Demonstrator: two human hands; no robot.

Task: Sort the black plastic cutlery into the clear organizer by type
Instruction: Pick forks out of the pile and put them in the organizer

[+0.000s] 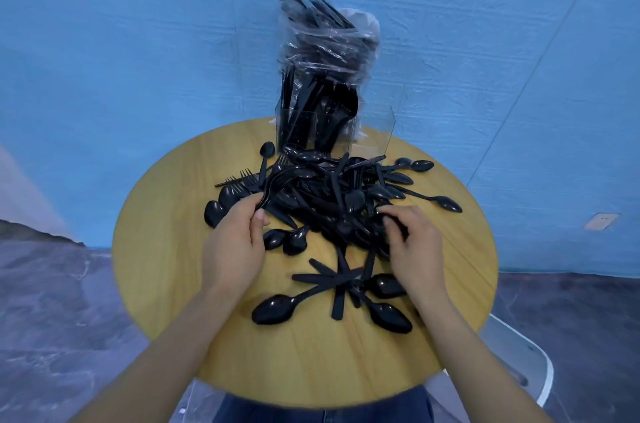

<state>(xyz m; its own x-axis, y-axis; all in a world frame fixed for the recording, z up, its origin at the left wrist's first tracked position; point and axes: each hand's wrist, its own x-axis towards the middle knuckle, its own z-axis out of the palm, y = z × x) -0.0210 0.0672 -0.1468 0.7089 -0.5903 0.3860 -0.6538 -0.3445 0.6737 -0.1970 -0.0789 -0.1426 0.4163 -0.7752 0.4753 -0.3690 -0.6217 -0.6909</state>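
Observation:
A heap of black plastic cutlery [332, 194] covers the middle of a round wooden table [162, 249]: spoons, forks and knives mixed. The clear organizer [374, 132] stands at the table's far edge with black cutlery upright in its left compartments; its right compartment looks empty. My left hand [235, 242] pinches the handle of a black fork [277, 180] at the heap's left side. My right hand [412, 246] has curled fingers on a black piece at the heap's right side; which type it is, I cannot tell.
A clear plastic bag [329, 38] of black cutlery sits on top of the organizer. Loose spoons [277, 308] and knives lie near the table's front. A blue wall is behind; a white chair [533, 363] stands at lower right.

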